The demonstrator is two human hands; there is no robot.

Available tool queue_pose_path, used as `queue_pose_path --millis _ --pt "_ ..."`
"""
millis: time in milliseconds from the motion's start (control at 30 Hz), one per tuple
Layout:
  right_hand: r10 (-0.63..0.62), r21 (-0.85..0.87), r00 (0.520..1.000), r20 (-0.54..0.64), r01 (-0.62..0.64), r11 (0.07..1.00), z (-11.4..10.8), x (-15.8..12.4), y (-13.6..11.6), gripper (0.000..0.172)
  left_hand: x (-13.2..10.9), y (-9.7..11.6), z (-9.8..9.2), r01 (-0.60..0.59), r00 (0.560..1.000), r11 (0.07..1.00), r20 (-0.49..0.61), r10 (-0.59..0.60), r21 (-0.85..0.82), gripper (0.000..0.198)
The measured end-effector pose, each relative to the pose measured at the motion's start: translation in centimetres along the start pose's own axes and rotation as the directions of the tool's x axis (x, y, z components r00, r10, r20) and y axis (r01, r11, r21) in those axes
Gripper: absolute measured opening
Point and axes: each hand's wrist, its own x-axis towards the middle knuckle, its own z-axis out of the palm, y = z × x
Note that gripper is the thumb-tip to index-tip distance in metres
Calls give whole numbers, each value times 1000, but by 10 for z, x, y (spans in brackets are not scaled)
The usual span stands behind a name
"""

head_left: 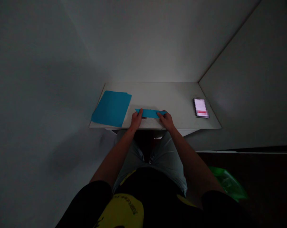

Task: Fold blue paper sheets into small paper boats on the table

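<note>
A narrow folded strip of blue paper [150, 113] lies near the front edge of a small white table [162, 95]. My left hand [137, 118] grips the strip's left end with closed fingers. At the right end, my right hand [165, 119] presses down on the strip, fingers curled over it. A stack of blue paper sheets [111, 108] rests on the table's left side, just left of my left hand.
A phone with a lit screen [200, 108] lies at the table's right edge. Walls close in on the left, back and right. A green bag [226, 182] sits on the dark floor at my right.
</note>
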Motion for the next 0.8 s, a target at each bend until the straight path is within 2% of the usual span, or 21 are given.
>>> queue_pose_path --millis 167,267,467,800 --pt "9 -57 1000 -23 -10 998 -1 0 2 77 0 -2 1 -23 998 995 -56 18 -93 62" --pt "18 -58 1000 -20 -19 998 0 -1 3 80 0 -1 1 -18 998 990 -61 10 -141 62" --pt "-99 -6 995 13 99 995 -1 -9 0 67 0 1 0 -5 998 988 -55 -4 -156 64" --pt "-193 -147 974 118 209 967 -18 -42 -8 47 1 -5 -1 -53 999 997 -4 53 -63 68"
